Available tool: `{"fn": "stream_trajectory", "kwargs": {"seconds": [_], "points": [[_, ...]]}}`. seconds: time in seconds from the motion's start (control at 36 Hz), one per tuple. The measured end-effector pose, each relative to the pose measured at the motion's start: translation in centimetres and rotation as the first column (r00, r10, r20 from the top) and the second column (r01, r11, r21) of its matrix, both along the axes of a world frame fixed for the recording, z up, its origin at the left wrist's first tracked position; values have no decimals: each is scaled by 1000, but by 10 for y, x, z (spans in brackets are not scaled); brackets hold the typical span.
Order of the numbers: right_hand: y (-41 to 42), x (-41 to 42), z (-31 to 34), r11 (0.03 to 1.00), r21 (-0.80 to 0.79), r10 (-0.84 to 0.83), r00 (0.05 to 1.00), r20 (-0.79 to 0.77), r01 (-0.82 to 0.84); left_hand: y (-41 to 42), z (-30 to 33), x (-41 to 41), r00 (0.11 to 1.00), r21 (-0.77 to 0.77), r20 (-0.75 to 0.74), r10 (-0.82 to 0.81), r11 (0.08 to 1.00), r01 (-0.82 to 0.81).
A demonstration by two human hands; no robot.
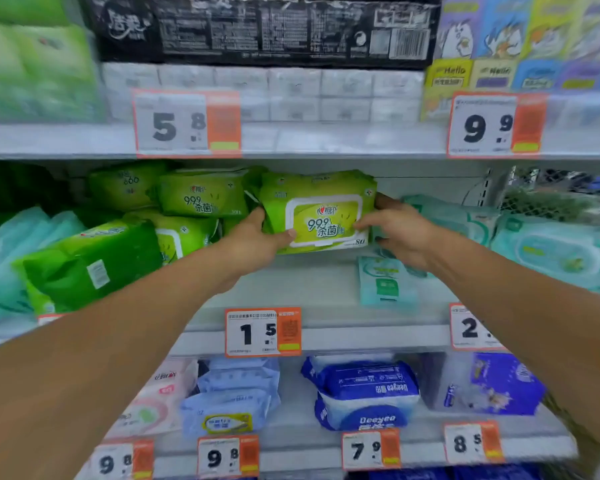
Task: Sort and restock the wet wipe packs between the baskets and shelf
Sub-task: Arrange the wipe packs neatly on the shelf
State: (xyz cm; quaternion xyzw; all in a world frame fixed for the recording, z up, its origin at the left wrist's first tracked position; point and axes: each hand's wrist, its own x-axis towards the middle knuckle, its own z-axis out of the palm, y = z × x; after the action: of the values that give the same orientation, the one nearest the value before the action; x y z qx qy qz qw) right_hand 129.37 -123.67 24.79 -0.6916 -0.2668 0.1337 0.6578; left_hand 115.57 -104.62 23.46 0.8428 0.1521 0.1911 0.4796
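I hold the green wet wipe pack [321, 213] between both hands on the middle shelf [326, 336]; my left hand [257, 242] grips its left edge, thumb across the front; my right hand [400, 233] clasps the right end, fingers curled behind; gripping both ends keeps the soft pack upright, label facing out, I judge; it stands just beside the other green packs [201, 199], so like sits with like; teal packs [551, 247] lie to the right.
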Motion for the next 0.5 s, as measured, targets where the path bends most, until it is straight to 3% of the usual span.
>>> {"fn": "stream_trajectory", "kwargs": {"seconds": [0.14,0.25,0.36,0.5], "points": [[-11,-49,-5,993,74,94,996,-10,-93,-3,10,-43,995,-25,46,92,996,-91],[-19,-92,-19,992,7,126,992,9,-126,2,6,-84,987,-7,-13,158,987,-159],[-22,-136,-41,987,11,163,986,-18,-163,4,-15,-133,984,29,-88,155,988,-153],[-6,-190,-51,982,40,187,982,-18,-186,0,-20,-191,987,24,-76,144,989,-143]]}}
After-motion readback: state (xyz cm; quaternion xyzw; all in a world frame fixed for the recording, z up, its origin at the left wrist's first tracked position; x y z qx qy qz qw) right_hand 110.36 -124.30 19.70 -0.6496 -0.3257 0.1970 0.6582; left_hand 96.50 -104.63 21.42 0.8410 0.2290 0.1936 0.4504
